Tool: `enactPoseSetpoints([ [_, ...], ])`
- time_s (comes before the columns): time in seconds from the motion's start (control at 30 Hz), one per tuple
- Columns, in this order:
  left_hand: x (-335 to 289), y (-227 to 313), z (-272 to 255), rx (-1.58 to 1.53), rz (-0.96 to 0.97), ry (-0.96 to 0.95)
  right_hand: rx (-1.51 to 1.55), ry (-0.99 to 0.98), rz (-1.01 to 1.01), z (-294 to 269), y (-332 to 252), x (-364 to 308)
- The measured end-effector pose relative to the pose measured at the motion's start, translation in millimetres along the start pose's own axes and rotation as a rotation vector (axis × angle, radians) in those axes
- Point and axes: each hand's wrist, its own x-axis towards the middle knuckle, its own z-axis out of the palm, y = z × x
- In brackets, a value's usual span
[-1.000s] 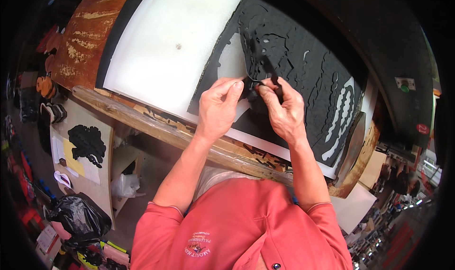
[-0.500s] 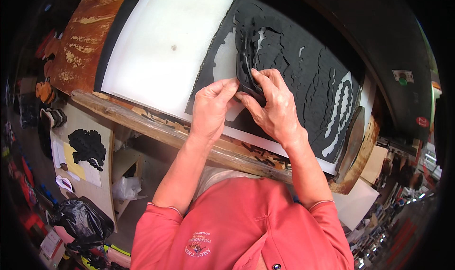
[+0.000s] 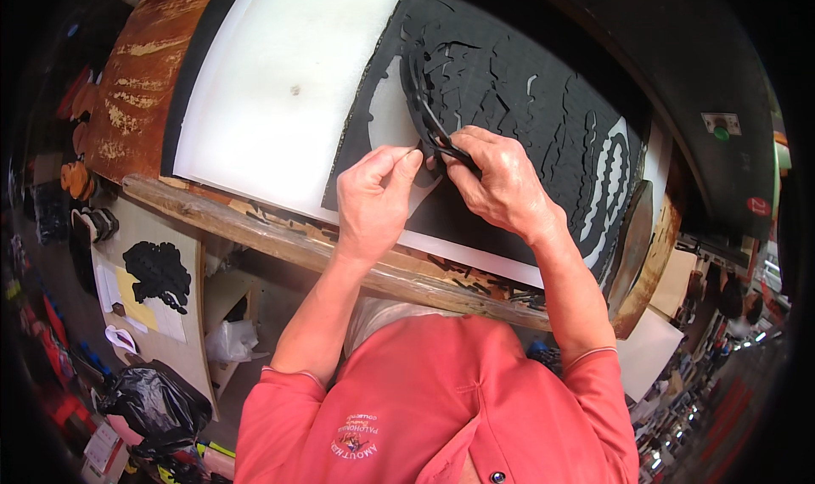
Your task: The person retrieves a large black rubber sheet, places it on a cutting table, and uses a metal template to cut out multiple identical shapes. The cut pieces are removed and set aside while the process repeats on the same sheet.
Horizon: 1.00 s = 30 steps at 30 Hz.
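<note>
A black sheet with wavy-edged cut lines and cut-out openings lies on a white board. Over the sheet's near left part, my right hand is closed on a bundle of thin, curved black cut strips, whose long ends rise away from me. My left hand is beside it, thumb and forefinger pinched together near the strips' lower end. Whatever sits in that pinch is too small to make out. Under the strips, a pale opening shows in the sheet.
A worn wooden rail edges the bench, with black scraps behind it. To the right stands a dark machine body with a green button. On the left, a side table holds a pile of black pieces.
The strips have swung left and now form a narrower, curved bundle. My right hand has shifted slightly right and lower; my left fingertips have come a little away from the strips.
</note>
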Motion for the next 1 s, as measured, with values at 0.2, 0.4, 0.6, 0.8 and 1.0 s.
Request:
enactPoseSetpoints([
  [0.2, 2.9, 1.9, -0.9, 0.082, 0.1, -0.026, -0.136, 0.105, -0.002, 14.2, -1.6, -2.2],
  [0.4, 9.3, -3.9, -17.5, 0.225, 0.206, -0.011, 0.007, 0.116, 0.047, 2.4, 19.4, -5.0],
  [0.6, 14.8, -16.2, -52.6, 0.123, -0.019, 0.142, 0.062, 0.462, 0.569, -99.3, 82.0, -18.2],
  [0.8, 15.7, -30.2, -51.0, 0.028, -0.022, 0.234, 0.111, 0.745, 0.487, -156.8, 144.8, -63.8],
  [1.0, 16.4, -35.9, -57.4, -0.043, -0.079, 0.292, 0.092, 0.824, 0.497, -180.7, 180.9, -84.3],
])
